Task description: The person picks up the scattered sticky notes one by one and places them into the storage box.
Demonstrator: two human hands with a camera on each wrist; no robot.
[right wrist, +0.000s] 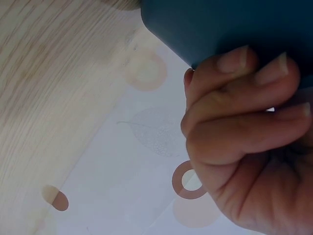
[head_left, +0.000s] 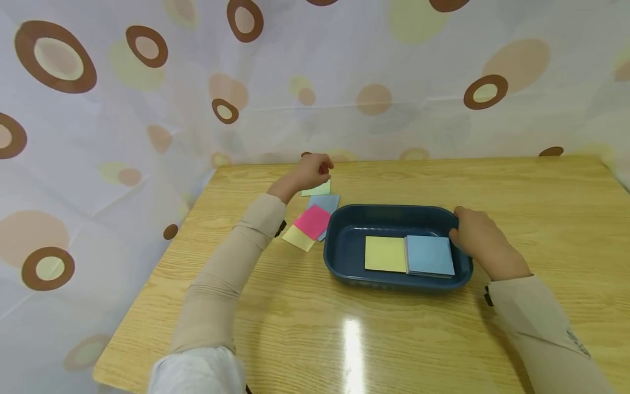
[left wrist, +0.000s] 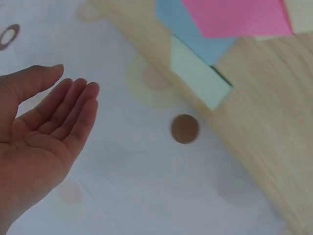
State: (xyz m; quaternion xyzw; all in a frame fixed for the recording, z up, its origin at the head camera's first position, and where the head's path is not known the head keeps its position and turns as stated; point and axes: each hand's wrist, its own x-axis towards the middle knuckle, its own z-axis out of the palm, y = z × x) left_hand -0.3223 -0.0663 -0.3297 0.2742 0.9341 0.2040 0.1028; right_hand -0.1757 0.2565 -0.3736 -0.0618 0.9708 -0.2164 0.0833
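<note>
My right hand (head_left: 481, 239) grips the right end of a dark blue plastic basin (head_left: 344, 268), its fingers curled against the wall in the right wrist view. Inside the basin lie a stack of yellow sticky notes (head_left: 385, 254) and, beside it, a stack of light blue ones (head_left: 430, 255). My left hand (head_left: 311, 171) hovers over the far left of the table, fingers relaxed and holding nothing in the left wrist view. Below it are a pale green note (left wrist: 200, 73), a blue note (left wrist: 215, 49), a pink note (head_left: 313, 221) and a pale yellow note (head_left: 298, 238), partly overlapping.
The wooden table (head_left: 275, 306) carries the basin and the loose notes. A white curtain-like sheet (head_left: 364, 60) with brown and beige circles hangs behind the table and along its left side. Light reflects off the table's front part.
</note>
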